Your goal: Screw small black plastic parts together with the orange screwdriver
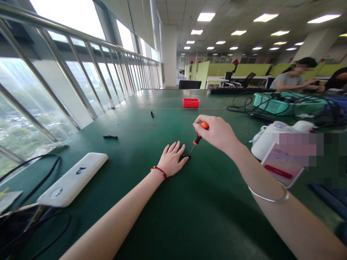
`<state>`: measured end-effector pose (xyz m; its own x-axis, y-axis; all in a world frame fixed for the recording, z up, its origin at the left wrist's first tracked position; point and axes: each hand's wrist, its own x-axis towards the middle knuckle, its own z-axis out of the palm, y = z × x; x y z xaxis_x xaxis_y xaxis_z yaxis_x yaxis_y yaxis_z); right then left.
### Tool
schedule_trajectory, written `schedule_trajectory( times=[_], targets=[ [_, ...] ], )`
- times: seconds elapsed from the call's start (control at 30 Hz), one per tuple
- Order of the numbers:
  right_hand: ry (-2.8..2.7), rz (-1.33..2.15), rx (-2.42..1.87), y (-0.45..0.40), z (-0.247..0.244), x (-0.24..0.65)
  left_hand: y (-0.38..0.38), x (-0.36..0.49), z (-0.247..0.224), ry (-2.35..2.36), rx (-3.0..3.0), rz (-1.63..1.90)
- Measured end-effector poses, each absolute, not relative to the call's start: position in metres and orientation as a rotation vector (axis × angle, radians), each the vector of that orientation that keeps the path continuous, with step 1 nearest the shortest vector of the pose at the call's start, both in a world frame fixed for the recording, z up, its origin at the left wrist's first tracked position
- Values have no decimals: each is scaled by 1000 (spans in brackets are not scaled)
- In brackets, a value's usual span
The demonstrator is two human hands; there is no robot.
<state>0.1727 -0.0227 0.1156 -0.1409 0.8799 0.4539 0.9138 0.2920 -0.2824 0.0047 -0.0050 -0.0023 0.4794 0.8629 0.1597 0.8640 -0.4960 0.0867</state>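
Screwdriver (197,139), 1 in count, orange and black, stands tilted nearer than the red basket (191,103) and slightly to its right, its shaft slanting down and left to the small black part (187,156). The fingers of the right hand (215,133) are closed round its handle from above. The left hand (172,159) lies palm down on the green tabletop (162,216), fingers spread open, with the thumb at the small black part. With that part, 3 small black things are counted: the other 2, a long black piece (110,137) and a short black piece (152,115), lie left of the red basket and nearer than it. A white power bank (73,180), 1, marked "2", lies farther left and nearer still. To the right of the red basket are 1 green basket (290,104) with cables (245,104) around it and, nearer, white containers (273,133) whose exact count cannot be told, with 1 pink-and-white flat item (282,165) against them. The tabletop's far edge runs beyond the red basket, past which 1 black chair (189,85) stands; its left edge follows the metal railing (108,68). Open green surface spreads between the red basket and both hands, and left toward the long black piece. At the far right, 1 person (295,77) sits.
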Motion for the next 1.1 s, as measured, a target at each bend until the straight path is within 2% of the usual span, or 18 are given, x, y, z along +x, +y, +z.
schedule_trajectory(
  times=[1.1],
  targets=[
    [-2020, -31, -1537, -25, 113, 167, -6, 5, -1, -1578, -2685, -291]
  ],
)
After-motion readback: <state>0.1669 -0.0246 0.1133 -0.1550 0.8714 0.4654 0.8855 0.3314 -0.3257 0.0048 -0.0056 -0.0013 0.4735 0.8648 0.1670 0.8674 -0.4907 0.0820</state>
